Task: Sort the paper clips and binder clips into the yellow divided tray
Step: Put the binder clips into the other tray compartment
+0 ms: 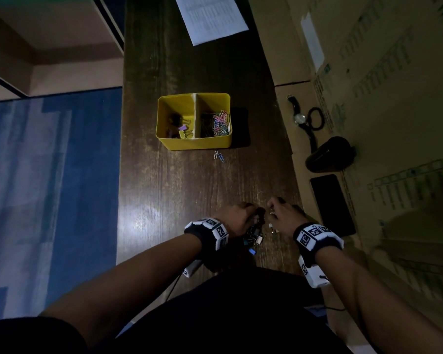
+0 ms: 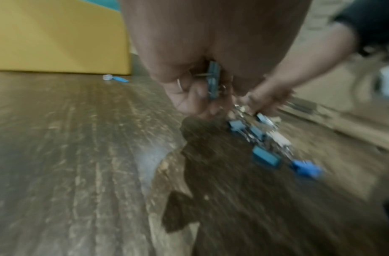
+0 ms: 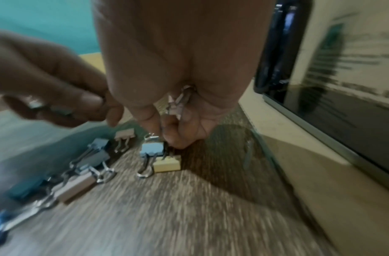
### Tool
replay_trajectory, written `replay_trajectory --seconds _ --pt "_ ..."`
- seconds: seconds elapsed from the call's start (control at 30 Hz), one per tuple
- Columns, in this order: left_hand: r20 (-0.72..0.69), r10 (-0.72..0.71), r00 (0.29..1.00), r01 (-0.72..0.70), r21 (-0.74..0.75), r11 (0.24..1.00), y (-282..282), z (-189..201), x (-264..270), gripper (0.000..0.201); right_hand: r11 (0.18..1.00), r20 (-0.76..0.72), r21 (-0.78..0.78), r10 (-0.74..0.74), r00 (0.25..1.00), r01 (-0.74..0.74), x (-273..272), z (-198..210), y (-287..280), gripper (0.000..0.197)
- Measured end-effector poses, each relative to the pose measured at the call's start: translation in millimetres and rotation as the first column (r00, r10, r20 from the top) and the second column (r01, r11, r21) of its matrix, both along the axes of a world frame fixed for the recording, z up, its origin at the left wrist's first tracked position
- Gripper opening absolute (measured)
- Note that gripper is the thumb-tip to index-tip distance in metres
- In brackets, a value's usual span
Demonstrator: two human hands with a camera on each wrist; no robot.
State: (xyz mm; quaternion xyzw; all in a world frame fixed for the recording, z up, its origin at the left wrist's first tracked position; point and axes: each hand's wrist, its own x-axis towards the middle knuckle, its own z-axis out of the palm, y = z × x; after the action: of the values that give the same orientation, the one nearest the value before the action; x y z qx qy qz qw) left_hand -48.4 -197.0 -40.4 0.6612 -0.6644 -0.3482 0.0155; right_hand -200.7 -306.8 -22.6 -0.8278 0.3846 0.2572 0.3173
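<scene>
The yellow divided tray [image 1: 174, 144] stands mid-table, with binder clips in its left compartment and coloured paper clips in its right. Two paper clips [image 1: 219, 156] lie just in front of it. Near the table's front edge lies a pile of binder clips [image 3: 90, 166], also seen from the left wrist [image 2: 265, 142]. My left hand [image 1: 237, 218] curls over the pile and grips a blue-grey binder clip [image 2: 213, 79] in its palm. My right hand [image 1: 283, 217] curls beside it, holding pale binder clips [image 3: 178, 104] in its palm, fingertips at a light-blue clip [image 3: 151, 149].
Flattened cardboard [image 1: 394, 123] covers the surface right of the table, carrying a wristwatch [image 1: 299, 118], a black rounded object [image 1: 330, 154] and a dark phone [image 1: 332, 205]. A printed sheet [image 1: 211, 16] lies at the table's far end. Blue floor [image 1: 52, 175] lies to the left.
</scene>
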Motion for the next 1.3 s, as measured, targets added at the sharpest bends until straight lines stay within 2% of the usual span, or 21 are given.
replay_trajectory --seconds 0.1,0.2,0.3,0.47,0.53,0.63,0.73,0.83,0.9,1.0,1.1,1.17,1.2,1.27,1.3 --pt "0.074 -0.039 0.996 0.04 -0.003 0.999 2 -5 -5 0.05 0.999 0.027 -0.027 -0.034 0.999 0.035 -1 2 -1 0.016" --pt "0.116 -0.101 0.988 0.105 -0.036 0.994 5 -6 -7 0.055 0.997 0.0 -0.07 0.032 0.999 -0.032 -4 3 -2 0.025" --pt "0.149 -0.102 0.984 0.107 -0.031 0.994 5 -8 -8 0.052 0.995 0.036 -0.098 0.034 0.999 -0.03 -6 6 0 0.019" --pt "0.111 -0.068 0.992 0.066 0.015 0.998 -8 3 -1 0.05 0.983 -0.052 -0.121 0.131 0.99 -0.136 -3 0 7 0.036" --pt "0.069 -0.095 0.993 0.094 0.023 0.995 -11 5 0 0.052 0.983 -0.072 -0.124 0.125 0.989 -0.134 0 -2 6 0.035" --pt "0.094 -0.109 0.99 0.106 0.033 0.994 -10 6 3 0.057 0.989 -0.102 -0.101 0.1 0.99 -0.11 4 -2 4 0.035" --pt "0.078 -0.011 0.997 0.007 0.062 0.998 -9 3 12 0.05 0.991 -0.13 -0.081 0.091 0.987 -0.102 6 -1 4 0.038" --pt "0.025 0.219 0.975 -0.22 0.055 0.974 -12 12 35 0.042 0.99 -0.058 -0.113 0.077 0.995 -0.084 13 6 3 0.031" --pt "-0.021 0.375 0.927 -0.375 -0.01 0.927 -16 30 65 0.034 0.992 0.012 -0.113 0.063 0.998 -0.062 28 18 -1 0.024" --pt "-0.083 0.556 0.827 -0.562 -0.138 0.815 -25 62 126 0.027 0.998 0.147 -0.012 -0.058 0.987 0.06 74 36 -10 0.025" --pt "-0.104 0.705 0.702 -0.712 -0.138 0.689 -37 93 187 0.023 0.982 0.312 0.066 -0.188 0.931 0.177 139 55 -23 0.032" --pt "-0.158 0.78 0.605 -0.794 -0.041 0.607 -45 107 221 0.024 0.971 0.413 0.096 -0.237 0.879 0.217 186 72 -30 0.035" --pt "-0.219 0.814 0.538 -0.828 0.043 0.559 -49 111 235 0.024 0.963 0.447 0.132 -0.268 0.854 0.233 209 79 -32 0.033" --pt "-0.353 0.864 0.36 -0.861 0.232 0.453 -55 118 255 0.016 0.928 0.462 0.258 -0.363 0.809 0.27 249 84 -37 0.03" --pt "-0.385 0.87 0.307 -0.865 0.268 0.424 -57 120 262 0.012 0.894 0.446 0.336 -0.428 0.786 0.296 267 84 -39 0.033"
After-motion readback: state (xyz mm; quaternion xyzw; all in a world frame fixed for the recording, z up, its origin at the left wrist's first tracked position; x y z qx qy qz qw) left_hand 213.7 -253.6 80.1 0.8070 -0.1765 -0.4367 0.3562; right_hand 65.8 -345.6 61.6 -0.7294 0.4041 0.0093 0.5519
